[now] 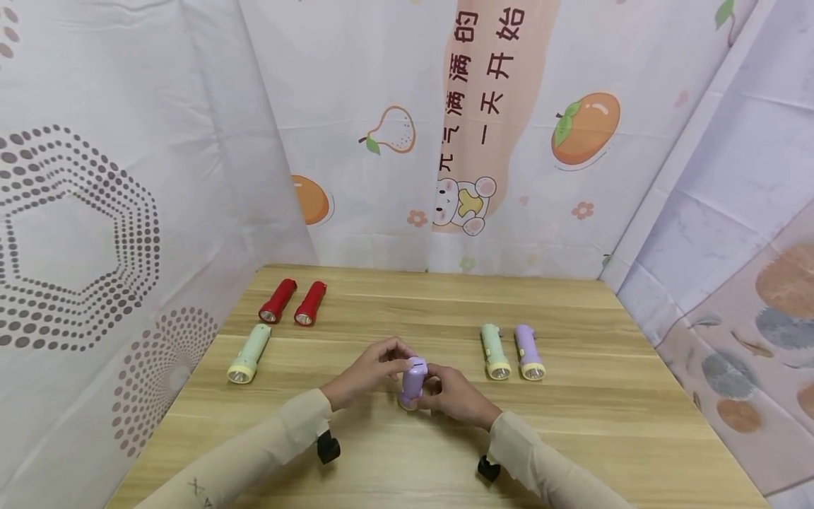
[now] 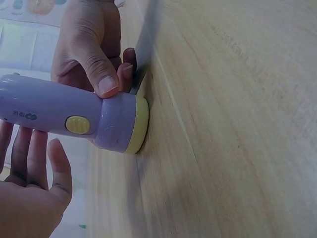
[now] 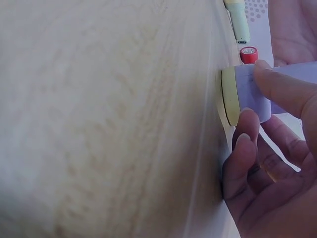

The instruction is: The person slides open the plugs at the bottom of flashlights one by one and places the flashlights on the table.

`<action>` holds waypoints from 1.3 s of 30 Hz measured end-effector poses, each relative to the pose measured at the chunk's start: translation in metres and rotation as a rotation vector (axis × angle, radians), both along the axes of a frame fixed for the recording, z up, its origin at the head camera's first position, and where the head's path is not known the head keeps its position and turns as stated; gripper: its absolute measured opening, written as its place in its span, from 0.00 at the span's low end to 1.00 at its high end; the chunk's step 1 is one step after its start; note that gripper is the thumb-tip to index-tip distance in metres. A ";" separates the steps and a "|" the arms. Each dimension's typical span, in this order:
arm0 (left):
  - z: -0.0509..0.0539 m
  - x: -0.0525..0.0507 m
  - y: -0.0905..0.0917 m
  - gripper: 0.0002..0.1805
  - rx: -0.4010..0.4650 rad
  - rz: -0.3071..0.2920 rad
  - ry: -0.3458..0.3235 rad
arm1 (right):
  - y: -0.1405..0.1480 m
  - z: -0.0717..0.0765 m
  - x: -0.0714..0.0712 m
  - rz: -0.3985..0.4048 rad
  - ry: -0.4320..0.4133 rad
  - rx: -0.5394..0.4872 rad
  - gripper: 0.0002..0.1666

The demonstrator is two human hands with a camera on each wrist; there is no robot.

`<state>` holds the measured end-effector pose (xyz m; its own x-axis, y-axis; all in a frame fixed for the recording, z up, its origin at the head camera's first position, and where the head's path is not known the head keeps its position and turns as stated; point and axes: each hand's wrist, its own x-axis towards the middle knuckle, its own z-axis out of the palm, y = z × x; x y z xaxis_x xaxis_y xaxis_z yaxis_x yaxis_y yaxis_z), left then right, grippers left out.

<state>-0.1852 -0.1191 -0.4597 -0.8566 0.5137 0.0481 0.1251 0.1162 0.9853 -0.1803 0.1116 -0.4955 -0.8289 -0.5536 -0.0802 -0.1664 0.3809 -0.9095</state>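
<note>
A purple flashlight (image 1: 413, 380) (image 2: 54, 106) with a yellow rim stands upright on the wooden table, lens end down. The left hand (image 1: 375, 369) (image 2: 34, 198) holds its upper body from the left, fingertips against the purple side. From the right, the right hand (image 1: 454, 394) (image 3: 282, 173) grips the wide lower head (image 3: 252, 94) between thumb and fingers. The yellow switch (image 2: 78, 125) faces the left wrist camera. The lens is hidden against the table.
Two red flashlights (image 1: 278, 301) (image 1: 310, 303) lie at the back left, with a green flashlight (image 1: 249, 353) in front of them. Right of the hands lie another green flashlight (image 1: 494, 351) and a second purple one (image 1: 529, 352). Printed curtains (image 1: 381, 85) hang behind the table (image 1: 591, 424).
</note>
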 end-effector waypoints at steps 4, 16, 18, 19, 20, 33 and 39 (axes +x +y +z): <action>-0.001 0.000 0.001 0.14 0.019 0.009 -0.013 | 0.001 0.000 0.000 -0.001 -0.005 0.003 0.33; -0.002 -0.001 0.005 0.14 0.004 0.019 0.017 | 0.002 0.004 0.001 0.000 0.014 0.016 0.32; -0.002 -0.001 0.005 0.14 0.004 0.023 0.016 | 0.002 0.004 0.001 0.001 0.012 0.017 0.32; -0.002 -0.001 0.006 0.14 0.004 0.026 0.015 | 0.002 0.004 0.001 0.002 0.009 0.017 0.32; -0.001 -0.001 0.006 0.14 0.006 0.028 0.013 | 0.002 0.003 0.001 0.003 0.006 0.017 0.32; 0.002 0.000 0.011 0.11 0.012 0.067 0.016 | 0.002 0.005 0.001 0.003 0.015 0.021 0.34; 0.003 0.001 0.014 0.10 0.007 0.082 0.023 | 0.001 0.004 0.002 0.004 0.019 0.008 0.34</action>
<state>-0.1847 -0.1052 -0.4571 -0.8944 0.4416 0.0712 0.1376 0.1202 0.9832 -0.1786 0.1130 -0.4915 -0.8283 -0.5561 -0.0688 -0.1850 0.3873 -0.9032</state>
